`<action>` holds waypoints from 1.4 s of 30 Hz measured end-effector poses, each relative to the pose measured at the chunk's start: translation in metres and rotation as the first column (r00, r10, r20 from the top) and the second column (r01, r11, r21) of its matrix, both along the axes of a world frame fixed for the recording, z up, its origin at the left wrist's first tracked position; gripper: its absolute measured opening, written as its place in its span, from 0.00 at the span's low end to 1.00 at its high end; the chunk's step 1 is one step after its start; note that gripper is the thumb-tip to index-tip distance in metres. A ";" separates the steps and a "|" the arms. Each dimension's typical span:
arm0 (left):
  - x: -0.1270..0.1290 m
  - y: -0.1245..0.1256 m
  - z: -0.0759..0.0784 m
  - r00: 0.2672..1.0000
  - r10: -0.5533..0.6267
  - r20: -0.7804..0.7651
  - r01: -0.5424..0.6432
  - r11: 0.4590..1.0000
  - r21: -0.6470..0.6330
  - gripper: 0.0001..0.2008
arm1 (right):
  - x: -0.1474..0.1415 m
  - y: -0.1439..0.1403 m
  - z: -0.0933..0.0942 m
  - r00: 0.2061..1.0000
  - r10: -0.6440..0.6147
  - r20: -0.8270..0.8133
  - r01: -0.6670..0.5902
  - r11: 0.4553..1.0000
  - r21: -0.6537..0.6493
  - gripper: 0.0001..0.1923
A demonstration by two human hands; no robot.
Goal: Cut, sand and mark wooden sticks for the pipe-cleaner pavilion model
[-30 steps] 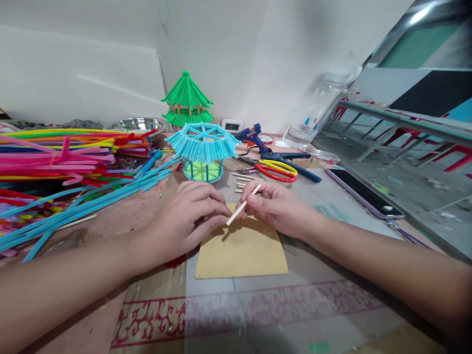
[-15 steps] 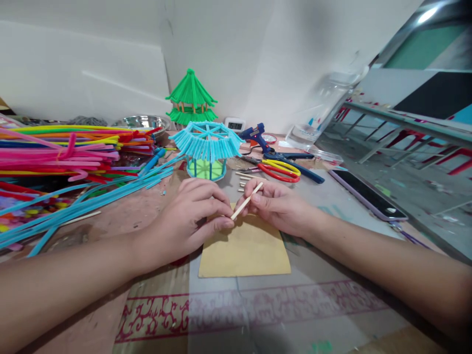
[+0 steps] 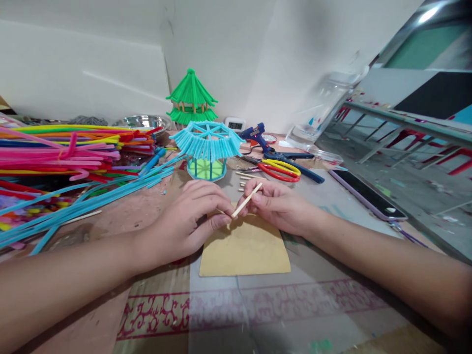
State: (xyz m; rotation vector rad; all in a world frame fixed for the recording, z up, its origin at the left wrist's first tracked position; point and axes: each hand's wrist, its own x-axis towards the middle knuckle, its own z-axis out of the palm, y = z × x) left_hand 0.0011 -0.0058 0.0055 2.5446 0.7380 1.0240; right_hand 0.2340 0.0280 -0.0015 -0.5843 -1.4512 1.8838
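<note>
A patterned mat (image 3: 221,309) with a red border is lying nearest on the table (image 3: 140,211), and just beyond it a tan paper sheet (image 3: 243,250) is sitting flat under both hands. The left hand (image 3: 184,221) is resting on the sheet's left edge with its fingers (image 3: 206,196) curled together, the thumb and forefinger pressing toward the lower end of a thin wooden stick (image 3: 246,200). A second pale sliver is peeking out at those fingertips, though whether it is being pinched I cannot tell. The right hand (image 3: 276,204) is pinching the stick near its middle between thumb and closed fingers, holding it tilted, its upper end pointing away and to the right, its lower end meeting the left fingertips above the sheet.

Just past the knuckles, several short cut sticks (image 3: 245,179) are lying loose. Behind them a blue pipe-cleaner pavilion (image 3: 206,147) is standing upright, with long blue pipe cleaners (image 3: 92,201) trailing to its left and a heap of multicoloured pipe cleaners (image 3: 66,147) beyond those. To the right, red-and-yellow scissors (image 3: 278,169) and a blue glue gun (image 3: 256,135) are lying close together, and a phone (image 3: 367,194) is lying well apart near the table edge. Farthest back, a green pavilion (image 3: 191,98), a metal bowl (image 3: 142,122) and a small digital clock (image 3: 235,125) are standing against the wall.
</note>
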 end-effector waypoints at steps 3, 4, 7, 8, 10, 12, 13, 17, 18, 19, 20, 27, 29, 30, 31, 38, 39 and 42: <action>0.000 -0.001 0.000 1.000 -0.002 0.007 0.002 1.000 -0.009 0.05 | 0.000 0.001 0.002 1.000 -0.001 0.007 0.001 1.000 -0.011 0.11; 0.001 -0.001 0.000 1.000 0.002 0.004 -0.002 1.000 -0.019 0.05 | -0.001 0.001 0.002 1.000 0.001 0.004 -0.001 1.000 -0.015 0.11; 0.002 -0.001 0.000 0.999 0.026 -0.044 -0.028 0.999 -0.045 0.05 | -0.002 0.000 0.000 1.000 0.003 -0.019 -0.003 1.000 -0.018 0.11; 0.003 -0.002 -0.001 0.996 0.030 -0.084 -0.035 0.998 -0.054 0.04 | -0.003 -0.001 -0.001 1.000 0.001 -0.023 -0.002 1.000 -0.015 0.11; 0.003 -0.002 -0.002 0.982 0.027 -0.186 -0.043 0.996 -0.083 0.06 | -0.003 -0.003 0.000 1.000 -0.006 -0.020 0.006 1.000 0.010 0.13; 0.004 -0.003 -0.005 0.962 0.017 -0.272 -0.051 0.992 -0.119 0.09 | -0.001 -0.003 0.005 0.999 -0.042 -0.001 0.042 0.996 0.076 0.13; 0.004 -0.003 -0.006 0.954 0.013 -0.298 -0.055 0.989 -0.135 0.10 | 0.001 -0.002 0.009 0.997 -0.079 0.008 0.077 0.989 0.130 0.13; 0.003 -0.004 -0.007 0.942 0.008 -0.336 -0.064 0.985 -0.158 0.10 | 0.022 0.018 0.027 0.946 -0.308 0.102 0.241 0.877 0.416 0.09; 0.003 -0.004 -0.007 0.940 0.006 -0.341 -0.066 0.984 -0.163 0.10 | 0.029 0.026 0.029 0.914 -0.375 0.154 0.260 0.834 0.487 0.09; 0.003 -0.004 -0.007 0.939 0.006 -0.344 -0.067 0.984 -0.166 0.10 | 0.036 0.033 0.030 0.869 -0.450 0.205 0.274 0.783 0.558 0.09; 0.003 -0.004 -0.006 0.938 0.005 -0.348 -0.068 0.983 -0.169 0.10 | 0.043 0.040 0.028 0.813 -0.529 0.242 0.276 0.717 0.640 0.08; 0.002 -0.003 -0.006 0.939 -0.001 -0.344 -0.063 0.982 -0.176 0.09 | 0.051 0.052 0.009 0.585 -0.748 0.315 0.064 0.430 0.901 0.08; 0.002 -0.003 -0.007 0.939 0.003 -0.343 -0.066 0.983 -0.171 0.09 | 0.046 0.049 0.007 0.580 -0.756 0.303 -0.021 0.358 0.934 0.11; 0.003 -0.003 -0.007 0.939 0.006 -0.343 -0.068 0.983 -0.168 0.09 | 0.044 0.047 0.007 0.582 -0.757 0.296 -0.071 0.316 0.946 0.12; 0.003 -0.003 -0.007 0.939 0.009 -0.344 -0.071 0.983 -0.167 0.09 | 0.042 0.046 0.007 0.587 -0.756 0.290 -0.120 0.273 0.955 0.12; 0.004 -0.002 -0.006 0.938 0.007 -0.347 -0.074 0.981 -0.181 0.09 | 0.029 0.033 0.010 0.582 -0.718 0.382 -0.416 0.141 0.898 0.17; 0.003 -0.002 -0.007 0.938 0.007 -0.346 -0.074 0.980 -0.182 0.09 | 0.028 0.031 0.011 0.575 -0.716 0.396 -0.431 0.146 0.890 0.16; 0.003 -0.002 -0.007 0.940 -0.001 -0.341 -0.068 0.980 -0.189 0.09 | 0.026 0.030 0.010 0.555 -0.723 0.413 -0.422 0.183 0.888 0.14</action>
